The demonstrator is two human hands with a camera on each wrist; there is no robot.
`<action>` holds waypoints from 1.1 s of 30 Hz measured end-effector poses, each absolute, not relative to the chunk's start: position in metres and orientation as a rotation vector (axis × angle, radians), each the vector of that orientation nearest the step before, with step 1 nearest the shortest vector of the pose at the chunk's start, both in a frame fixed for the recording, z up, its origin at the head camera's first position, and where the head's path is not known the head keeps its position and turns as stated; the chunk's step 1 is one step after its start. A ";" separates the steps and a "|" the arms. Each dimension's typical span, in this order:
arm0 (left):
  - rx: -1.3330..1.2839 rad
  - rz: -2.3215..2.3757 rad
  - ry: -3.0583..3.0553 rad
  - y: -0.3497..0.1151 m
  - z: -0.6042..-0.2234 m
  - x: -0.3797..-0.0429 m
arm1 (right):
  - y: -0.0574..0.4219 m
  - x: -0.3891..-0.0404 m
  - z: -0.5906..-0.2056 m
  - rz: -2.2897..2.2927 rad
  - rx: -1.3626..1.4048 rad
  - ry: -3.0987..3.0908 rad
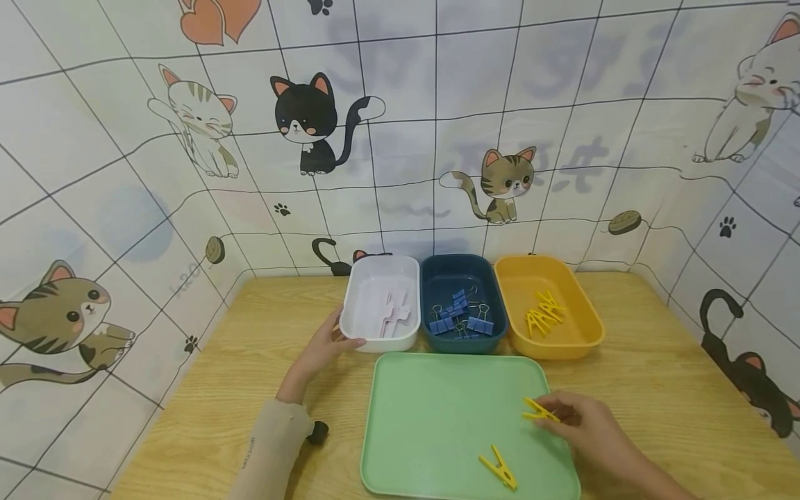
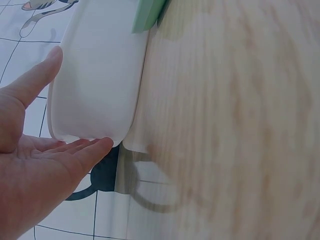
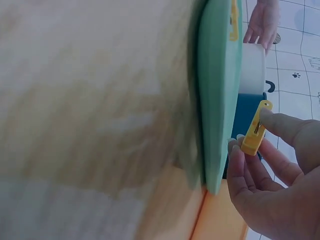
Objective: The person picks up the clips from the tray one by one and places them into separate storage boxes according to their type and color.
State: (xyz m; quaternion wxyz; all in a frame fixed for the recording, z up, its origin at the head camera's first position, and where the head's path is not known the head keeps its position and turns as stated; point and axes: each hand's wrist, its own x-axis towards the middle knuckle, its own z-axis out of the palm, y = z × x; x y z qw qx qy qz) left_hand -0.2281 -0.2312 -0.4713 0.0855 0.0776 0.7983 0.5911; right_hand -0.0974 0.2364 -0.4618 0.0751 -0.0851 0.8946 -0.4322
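Note:
My right hand [image 1: 581, 423] pinches a yellow clothespin [image 1: 539, 410] between thumb and fingertips, above the right side of a green tray [image 1: 437, 410]. The right wrist view shows the metal spring of this clothespin [image 3: 256, 128]. A second yellow clothespin [image 1: 498, 469] lies near the tray's front edge. My left hand [image 1: 321, 351] touches the near left corner of a white bin [image 1: 378, 344]; its thumb lies along the front wall. In the left wrist view the hand's fingers [image 2: 82, 152] are fairly straight against the bin wall.
White clips [image 1: 395, 312] lie in the white bin. Beside it a dark blue bin [image 1: 465, 345] holds blue binder clips [image 1: 453, 312], and a yellow bin [image 1: 584, 340] holds several yellow clothespins [image 1: 544, 312]. A cat-print cloth [image 1: 406, 139] surrounds the wooden table [image 1: 250, 347].

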 end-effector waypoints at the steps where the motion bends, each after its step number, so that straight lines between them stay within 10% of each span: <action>1: 0.228 1.761 2.382 -0.231 -0.471 -0.228 | 0.237 -0.098 -0.461 -1.297 -0.258 2.694; 33: 0.252 1.788 2.347 -0.233 -0.471 -0.229 | 0.251 -0.141 -0.423 -1.163 -0.410 3.019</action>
